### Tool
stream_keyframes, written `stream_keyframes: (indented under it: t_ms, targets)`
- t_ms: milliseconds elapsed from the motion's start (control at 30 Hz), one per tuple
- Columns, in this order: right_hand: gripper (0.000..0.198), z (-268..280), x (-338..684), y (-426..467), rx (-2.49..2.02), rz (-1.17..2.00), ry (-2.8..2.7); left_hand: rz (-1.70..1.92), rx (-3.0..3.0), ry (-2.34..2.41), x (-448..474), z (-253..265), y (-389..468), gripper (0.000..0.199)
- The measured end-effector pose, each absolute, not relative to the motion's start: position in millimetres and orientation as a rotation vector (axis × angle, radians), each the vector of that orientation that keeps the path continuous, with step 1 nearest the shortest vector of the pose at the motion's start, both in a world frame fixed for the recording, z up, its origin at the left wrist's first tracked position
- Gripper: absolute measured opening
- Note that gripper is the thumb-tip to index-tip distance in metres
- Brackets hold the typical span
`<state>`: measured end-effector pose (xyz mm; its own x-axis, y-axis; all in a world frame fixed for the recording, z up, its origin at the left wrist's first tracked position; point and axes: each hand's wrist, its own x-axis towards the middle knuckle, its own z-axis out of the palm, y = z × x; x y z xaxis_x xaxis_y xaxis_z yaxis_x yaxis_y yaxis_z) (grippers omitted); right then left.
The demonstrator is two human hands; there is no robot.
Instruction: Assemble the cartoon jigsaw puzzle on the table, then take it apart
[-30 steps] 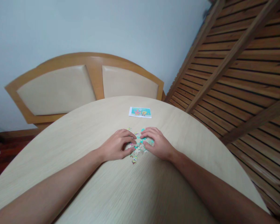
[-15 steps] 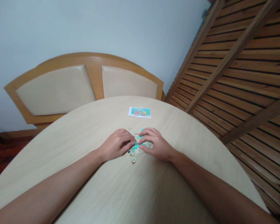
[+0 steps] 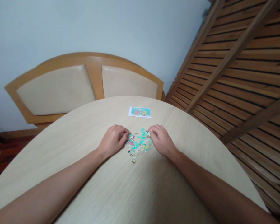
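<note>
A small heap of jigsaw puzzle pieces [image 3: 137,144], turquoise, cream, pink and yellow, lies loose between my hands. Some are face up and others show their pale backs. At the left edge of the heap is my left hand [image 3: 114,140], its fingers curled against the thumb; whatever they hold is hidden. On the opposite side, my right hand [image 3: 161,140] pinches at a yellowish puzzle piece [image 3: 148,134] by its fingertips. One yellow and white piece [image 3: 133,160] sits apart at the near end of the heap.
Beyond the heap lies a picture card [image 3: 140,112] with a pink and a yellow cartoon figure on turquoise. The round wooden table [image 3: 102,193] reaches a padded bench back [image 3: 95,71] behind it. A slatted wooden panel [image 3: 235,68] stands at right.
Both hands have drawn apart from the middle of the heap, the left going left and the right going right. More of the pieces now show between them.
</note>
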<state>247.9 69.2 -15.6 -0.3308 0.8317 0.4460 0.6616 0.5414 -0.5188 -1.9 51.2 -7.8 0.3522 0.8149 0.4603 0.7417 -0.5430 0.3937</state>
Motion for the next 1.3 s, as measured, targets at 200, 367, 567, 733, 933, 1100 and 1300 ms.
stream_keyframes:
  t_ms: [200, 367, 567, 733, 933, 1100, 1300]
  targets:
    - [0.019, -20, 249, 68, -1.398, 0.16, -2.035, 0.934, 2.487, 1.57, -7, -16, 57, 0.019]
    - [0.017, -21, 248, 67, -1.501, 0.157, -2.007, 0.919, 2.493, 1.639, -8, -18, 57, 0.018]
    - [0.01, -11, 257, 68, -1.334, 0.278, -2.091, 0.961, 2.451, 1.565, -8, -15, 55, 0.013]
    - [0.009, -1, 272, 60, -1.31, 0.333, -2.217, 0.93, 2.534, 1.307, 0, -7, 45, 0.017]
    - [0.012, -3, 274, 57, -1.314, 0.389, -2.282, 0.847, 2.633, 1.171, 8, -5, 30, 0.023]
    - [0.011, -1, 281, 63, -1.287, 0.525, -2.253, 0.809, 2.658, 1.117, 12, -9, 23, 0.023]
    - [0.014, 4, 295, 67, -1.496, 0.438, -2.223, 0.794, 2.658, 1.098, 17, -9, 20, 0.013]
